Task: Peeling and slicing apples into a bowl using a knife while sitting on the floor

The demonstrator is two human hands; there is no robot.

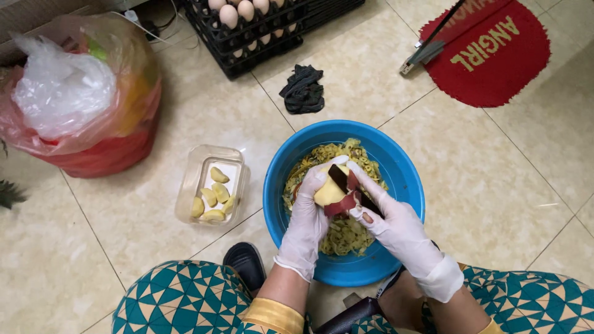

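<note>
The half-peeled fruit [328,192] sits gripped in the left hand [309,216] over the blue basin [402,179] of peelings. The right hand [390,222] is closed on a dark blade [339,178] against it. A wet glove could slip, likely nicking fingers.

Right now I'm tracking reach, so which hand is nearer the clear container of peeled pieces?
Left. The left hand is over the blue basin, on the side next to the clear container; the right hand is farther away across the basin.

Red plastic bag [93,142] far left; black egg crate [247,43] top centre
</note>
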